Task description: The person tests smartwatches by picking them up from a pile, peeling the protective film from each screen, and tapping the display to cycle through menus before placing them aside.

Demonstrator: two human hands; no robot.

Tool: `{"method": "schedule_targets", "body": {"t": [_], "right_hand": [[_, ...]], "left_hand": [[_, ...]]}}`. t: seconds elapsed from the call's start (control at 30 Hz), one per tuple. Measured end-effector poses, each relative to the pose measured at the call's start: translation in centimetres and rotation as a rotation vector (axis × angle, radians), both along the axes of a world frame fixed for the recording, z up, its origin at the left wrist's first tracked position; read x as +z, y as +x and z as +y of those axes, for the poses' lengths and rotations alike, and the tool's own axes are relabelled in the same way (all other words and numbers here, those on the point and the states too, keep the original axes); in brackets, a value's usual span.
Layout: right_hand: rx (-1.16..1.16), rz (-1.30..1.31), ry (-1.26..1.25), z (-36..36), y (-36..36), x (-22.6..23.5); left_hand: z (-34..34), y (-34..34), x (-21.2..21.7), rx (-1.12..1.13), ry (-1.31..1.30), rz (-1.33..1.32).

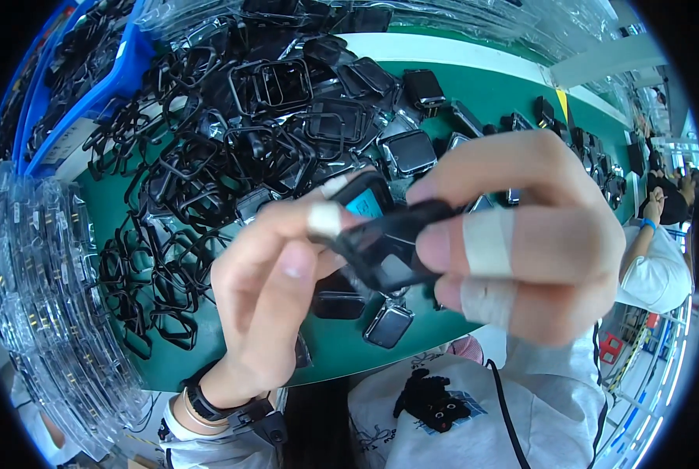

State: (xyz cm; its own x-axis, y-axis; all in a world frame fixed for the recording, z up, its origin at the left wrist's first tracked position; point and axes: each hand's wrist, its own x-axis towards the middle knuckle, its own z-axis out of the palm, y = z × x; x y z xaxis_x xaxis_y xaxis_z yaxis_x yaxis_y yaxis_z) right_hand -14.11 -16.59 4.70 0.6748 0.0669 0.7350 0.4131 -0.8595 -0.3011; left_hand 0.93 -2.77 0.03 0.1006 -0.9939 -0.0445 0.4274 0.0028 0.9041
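Observation:
In front of me, above the table, my left hand [271,289] is closed on a small black watch case with a bright cyan patch on its face [363,205]. White tape wraps two of its fingers. My right hand [529,242] pinches a dark, glossy square cover frame [388,254], which is blurred by motion. Tape is wound around the right fingers too. The frame overlaps the lower part of the watch case in view; whether they touch I cannot tell. Beneath my hands lies another black watch case [388,324] on the green table [334,356].
Loose black frames [177,172] and watch cases pile up across the table's left and middle. Stacked clear plastic trays [52,305] line the left side, below a blue bin [91,94]. More watch cases [592,156] stand at the right. A co-worker's arm [643,242] shows far right.

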Motion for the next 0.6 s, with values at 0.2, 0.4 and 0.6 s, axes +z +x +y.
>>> {"method": "schedule_targets", "body": {"t": [0.2,0.4,0.6], "right_hand": [[0.058,-0.079,-0.129,-0.6,-0.6,-0.4],[-0.155,-0.004,-0.11,1.5,0.1,-0.5],[-0.213,0.067,0.025,2.1,-0.2,-0.7]], "left_hand": [[0.1,0.3,0.0,-0.004,-0.246,-0.358],[0.2,-0.2,0.8,0.047,-0.094,-0.341],[0.1,0.1,0.5,-0.007,-0.088,-0.349]]}}
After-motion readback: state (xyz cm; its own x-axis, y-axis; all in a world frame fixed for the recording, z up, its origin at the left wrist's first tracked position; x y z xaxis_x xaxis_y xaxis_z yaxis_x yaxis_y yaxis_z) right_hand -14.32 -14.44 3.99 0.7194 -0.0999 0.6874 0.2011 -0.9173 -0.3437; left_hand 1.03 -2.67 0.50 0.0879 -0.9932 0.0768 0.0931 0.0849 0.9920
